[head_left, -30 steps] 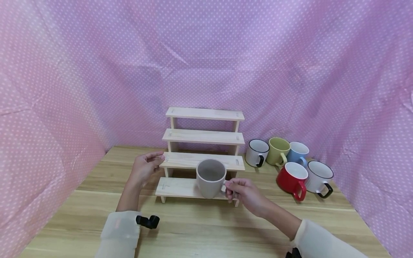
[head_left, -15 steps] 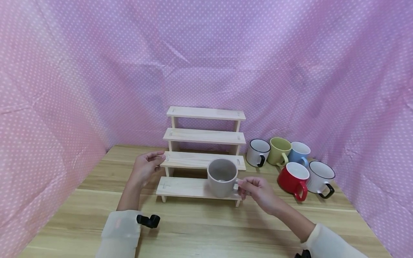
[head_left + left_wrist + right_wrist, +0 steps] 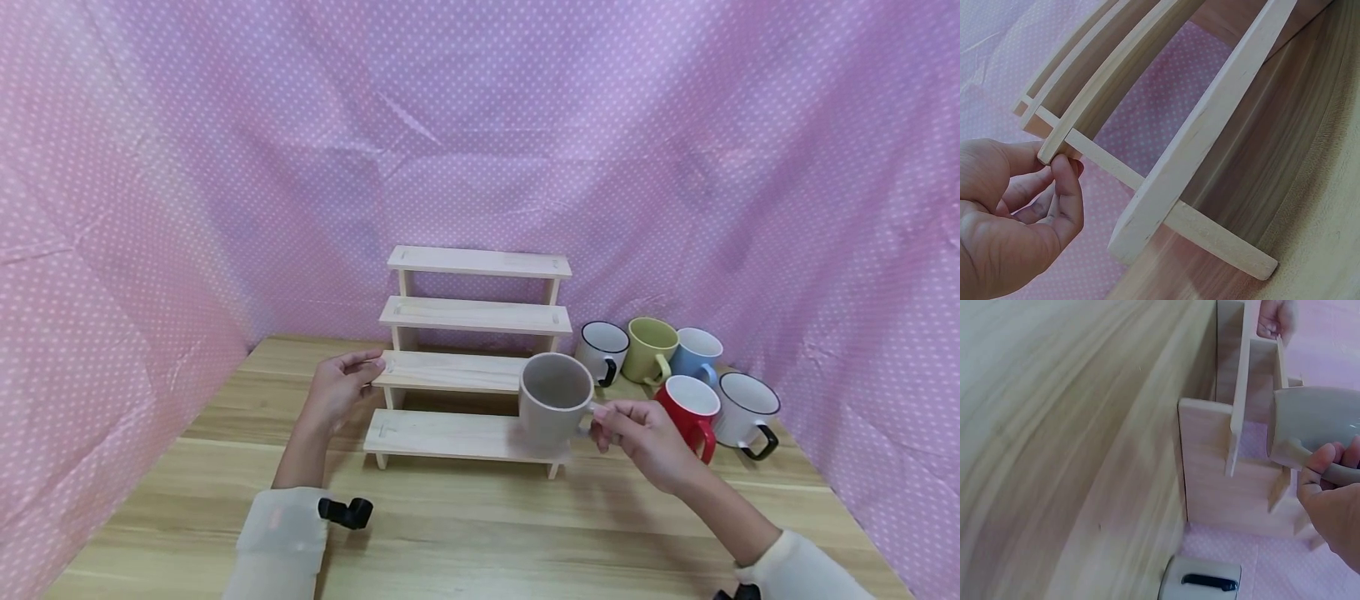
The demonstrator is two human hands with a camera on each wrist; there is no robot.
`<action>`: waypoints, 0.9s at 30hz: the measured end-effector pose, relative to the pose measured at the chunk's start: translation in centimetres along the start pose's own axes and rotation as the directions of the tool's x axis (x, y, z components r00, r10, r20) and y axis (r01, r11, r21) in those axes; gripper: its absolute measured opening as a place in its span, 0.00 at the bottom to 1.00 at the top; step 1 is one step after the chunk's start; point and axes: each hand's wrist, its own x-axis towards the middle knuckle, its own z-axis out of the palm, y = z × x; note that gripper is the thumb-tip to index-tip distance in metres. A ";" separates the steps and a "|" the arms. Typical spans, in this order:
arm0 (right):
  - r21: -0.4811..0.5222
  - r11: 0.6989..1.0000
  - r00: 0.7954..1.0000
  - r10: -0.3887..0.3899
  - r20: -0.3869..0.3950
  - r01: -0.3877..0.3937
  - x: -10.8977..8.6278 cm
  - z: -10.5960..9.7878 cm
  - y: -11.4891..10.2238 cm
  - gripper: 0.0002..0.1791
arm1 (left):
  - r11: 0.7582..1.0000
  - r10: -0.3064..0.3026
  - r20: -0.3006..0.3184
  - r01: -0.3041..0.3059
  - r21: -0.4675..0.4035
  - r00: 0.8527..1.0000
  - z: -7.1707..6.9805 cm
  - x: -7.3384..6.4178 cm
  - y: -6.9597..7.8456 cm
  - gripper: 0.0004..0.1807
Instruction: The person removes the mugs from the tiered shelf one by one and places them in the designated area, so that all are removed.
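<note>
A stepped wooden shelf [image 3: 450, 435] with several tiers stands on the table. My left hand [image 3: 341, 392] pinches the left end of its second tier from the bottom, thumb and finger on the board's edge [image 3: 1054, 147]. By its handle, my right hand [image 3: 645, 437] holds a plain grey mug [image 3: 553, 400], upright in front of the shelf's right end. In the right wrist view the mug [image 3: 1319, 419] shows from the side, with thumb and fingers curled round the handle. It hides the right part of the lower tiers in the head view.
Right of the shelf stand a white mug with a black handle [image 3: 602, 350], a yellow-green mug [image 3: 648, 350], a light blue mug [image 3: 693, 357], a red mug [image 3: 684, 408] and another black-handled white mug [image 3: 742, 412]. Behind the wooden table [image 3: 450, 542] hangs a pink dotted cloth [image 3: 480, 125].
The grey mug has moved rightward in my right hand, from the middle of the lower tiers to the shelf's right end, and slightly up. My left hand has stayed at the shelf.
</note>
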 end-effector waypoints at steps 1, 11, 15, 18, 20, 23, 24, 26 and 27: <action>0.007 1.000 1.000 -0.012 0.000 0.012 -0.1 -0.2 -0.1 0.14 | 1.000 0.002 0.002 -0.002 0.000 1.000 0.0 0.0 0.0 0.26; 0.102 0.986 0.991 -0.128 -0.030 0.130 -1.5 -2.3 -1.1 0.18 | 1.000 0.017 -0.003 -0.017 0.013 1.000 0.0 -0.1 -0.2 0.25; 0.127 0.983 0.991 -0.128 -0.031 0.130 -2.0 -3.2 -1.3 0.20 | 1.000 0.018 -0.003 -0.018 0.020 1.000 0.0 -0.1 -0.1 0.24; 0.128 0.986 0.993 -0.105 -0.053 0.111 -2.4 -3.8 -1.5 0.21 | 1.000 0.018 -0.002 -0.018 0.018 1.000 0.0 -0.1 -0.1 0.24; 0.118 0.989 0.993 -0.082 -0.082 0.092 -2.7 -4.1 -1.5 0.21 | 1.000 0.019 -0.004 -0.019 0.015 1.000 -0.1 0.0 -0.2 0.24; 0.112 0.992 0.990 -0.043 -0.134 0.059 -3.1 -4.5 -1.3 0.21 | 1.000 0.021 -0.001 -0.021 0.014 1.000 -0.1 0.1 -0.2 0.25; 0.111 0.993 0.988 -0.033 -0.150 0.050 -3.2 -4.6 -1.2 0.21 | 1.000 0.020 -0.002 -0.020 0.013 1.000 -0.1 0.1 -0.2 0.24; 0.104 0.994 0.983 -0.009 -0.183 0.029 -3.4 -4.8 -0.9 0.20 | 1.000 0.019 -0.001 -0.019 0.016 1.000 -0.1 0.2 -0.2 0.24; 0.101 0.995 0.980 -0.001 -0.200 0.022 -3.5 -4.9 -0.8 0.20 | 1.000 0.019 -0.001 -0.019 0.018 1.000 -0.1 0.2 -0.2 0.24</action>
